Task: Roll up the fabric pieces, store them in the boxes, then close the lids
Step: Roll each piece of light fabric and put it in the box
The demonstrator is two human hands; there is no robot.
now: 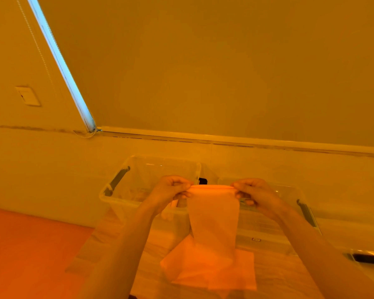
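Orange soft fabric strip point(214, 214) hangs pinched between left hand point(171, 189) and right hand point(255, 192), top edge rolled.

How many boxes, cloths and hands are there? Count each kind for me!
Boxes: 2, left box and right box
Cloths: 2, held cloth and flat cloth
Hands: 2, left hand and right hand
Total: 6

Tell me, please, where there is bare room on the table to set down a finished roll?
Bare tabletop lies left of the fabric pile, before the left box. A narrower strip lies right of the pile, before the right box. The middle is crowded: both hands hold the fabric there.
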